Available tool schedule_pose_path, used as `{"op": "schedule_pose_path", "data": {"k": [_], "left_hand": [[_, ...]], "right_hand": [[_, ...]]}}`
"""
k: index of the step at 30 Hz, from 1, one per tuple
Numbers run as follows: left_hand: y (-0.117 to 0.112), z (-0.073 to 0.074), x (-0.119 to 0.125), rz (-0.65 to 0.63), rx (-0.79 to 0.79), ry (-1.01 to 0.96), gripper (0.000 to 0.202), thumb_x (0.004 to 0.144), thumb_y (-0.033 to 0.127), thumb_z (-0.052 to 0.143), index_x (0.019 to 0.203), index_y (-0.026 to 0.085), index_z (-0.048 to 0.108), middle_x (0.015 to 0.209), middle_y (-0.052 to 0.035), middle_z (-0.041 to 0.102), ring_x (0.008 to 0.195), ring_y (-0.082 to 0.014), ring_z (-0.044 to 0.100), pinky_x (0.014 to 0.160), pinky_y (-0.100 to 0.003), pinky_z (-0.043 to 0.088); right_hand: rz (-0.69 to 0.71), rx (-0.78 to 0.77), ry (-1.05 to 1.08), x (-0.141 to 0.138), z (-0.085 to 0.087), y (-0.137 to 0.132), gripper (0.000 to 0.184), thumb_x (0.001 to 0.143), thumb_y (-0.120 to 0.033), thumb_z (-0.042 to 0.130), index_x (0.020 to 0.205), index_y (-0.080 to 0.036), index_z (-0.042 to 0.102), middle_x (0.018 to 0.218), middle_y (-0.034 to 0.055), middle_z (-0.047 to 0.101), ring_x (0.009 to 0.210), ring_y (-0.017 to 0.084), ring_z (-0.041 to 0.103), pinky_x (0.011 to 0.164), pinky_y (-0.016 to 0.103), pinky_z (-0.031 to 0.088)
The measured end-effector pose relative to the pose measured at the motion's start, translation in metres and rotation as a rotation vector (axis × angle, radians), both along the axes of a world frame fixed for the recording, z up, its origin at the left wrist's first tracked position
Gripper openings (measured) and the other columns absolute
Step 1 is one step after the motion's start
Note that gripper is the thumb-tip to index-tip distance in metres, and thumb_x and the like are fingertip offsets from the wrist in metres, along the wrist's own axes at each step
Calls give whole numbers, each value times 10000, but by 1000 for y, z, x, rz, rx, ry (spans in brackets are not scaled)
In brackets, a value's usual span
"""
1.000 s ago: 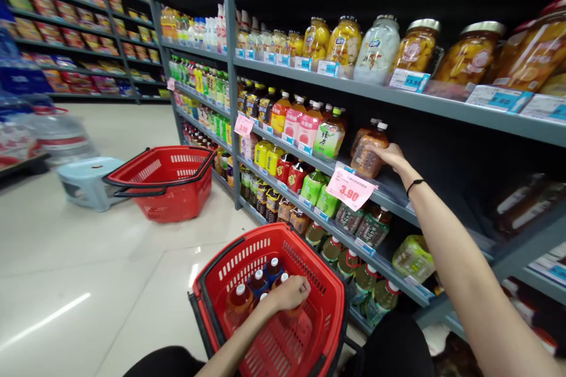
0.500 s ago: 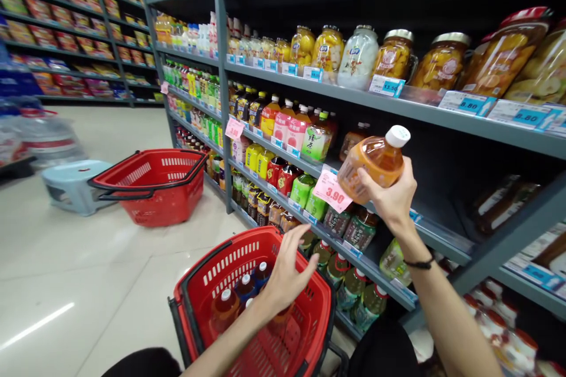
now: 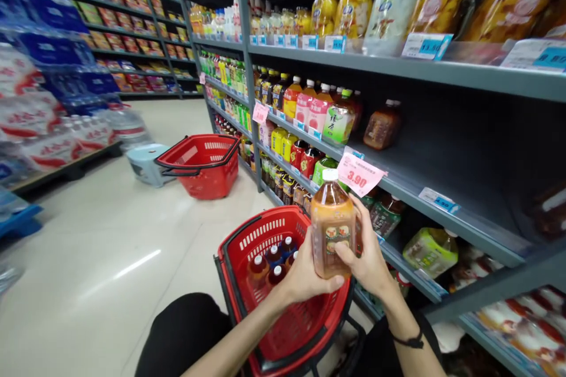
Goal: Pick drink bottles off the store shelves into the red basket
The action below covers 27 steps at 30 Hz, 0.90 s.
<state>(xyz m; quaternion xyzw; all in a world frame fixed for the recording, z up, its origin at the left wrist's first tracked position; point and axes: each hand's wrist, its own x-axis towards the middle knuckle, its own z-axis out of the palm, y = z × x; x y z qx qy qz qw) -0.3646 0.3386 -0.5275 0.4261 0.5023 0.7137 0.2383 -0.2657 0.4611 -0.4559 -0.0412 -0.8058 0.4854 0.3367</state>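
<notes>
Just right of the frame's center, an orange-brown bottle [image 3: 331,221] stands near upright between both hands. The left hand [image 3: 306,278] cups its lower left side, fingers closed against it; the right hand [image 3: 370,265] wraps the right side, thumb across the label. Under them, at lower center, a red basket [image 3: 253,237] holds several white-capped bottles [image 3: 274,257]. A pink price tag [image 3: 360,175] shows just beyond the held bottle's cap.
</notes>
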Motion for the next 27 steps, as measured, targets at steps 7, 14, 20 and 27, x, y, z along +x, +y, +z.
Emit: {"op": "schedule_pose_path", "data": {"k": [7, 14, 20, 27], "left_hand": [[-12, -5, -4, -155, 53, 6, 1284, 586, 395, 979, 1662, 200, 307, 1541, -213, 580, 1444, -452, 568, 1283, -633, 387], [-17, -22, -17, -198, 7, 117, 1300, 507, 241, 894, 1666, 173, 310, 1636, -190, 494, 1505, -470, 480, 1329, -612, 302], [-16, -38, -20, -196, 2, 169, 1337, 502, 279, 907, 1685, 177, 291, 1673, -180, 443, 1525, -470, 449, 1346, -584, 276], [-15, -40, -21, -193, -37, 234, 1384, 456, 268, 929, 1685, 184, 297, 1680, -178, 432, 1517, -476, 448, 1340, -571, 296]], "right_hand": [[76, -99, 81, 7, -39, -16, 1114, 911, -461, 815, 1748, -318, 94, 1773, 132, 349, 1623, 384, 398, 1327, 599, 382], [53, -157, 188, 9, -73, -26, 1101, 915, -458, 819, 1732, -309, 96, 1709, 175, 423, 1489, 370, 583, 1226, 534, 523], [25, -124, 204, 10, -86, -26, 1090, 922, -474, 788, 1730, -272, 85, 1750, 209, 323, 1442, 375, 620, 1160, 514, 577], [15, -33, 232, 13, -83, -22, 1090, 933, -450, 744, 1731, -214, 40, 1656, 230, 443, 1420, 370, 635, 1145, 506, 581]]}}
